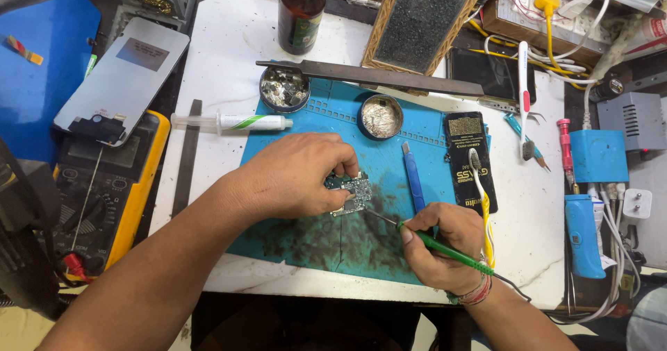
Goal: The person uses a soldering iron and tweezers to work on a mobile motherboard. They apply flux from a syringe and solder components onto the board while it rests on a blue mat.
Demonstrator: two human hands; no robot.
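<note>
My left hand (295,175) pins a small green circuit board (351,193) on the blue work mat (306,125), fingers gripping its left and top edges. My right hand (439,245) holds a green-handled soldering iron (445,248) like a pen. Its metal tip reaches up-left and touches the board's lower right corner. The mat under the board is smeared dark.
A blue pry tool (413,179), a black packet (469,158) and a toothbrush lie right of the board. Two round tins (285,88) and a syringe (233,122) sit behind it. A yellow multimeter (111,191) with a phone screen on it stands left; chargers and cables crowd the right.
</note>
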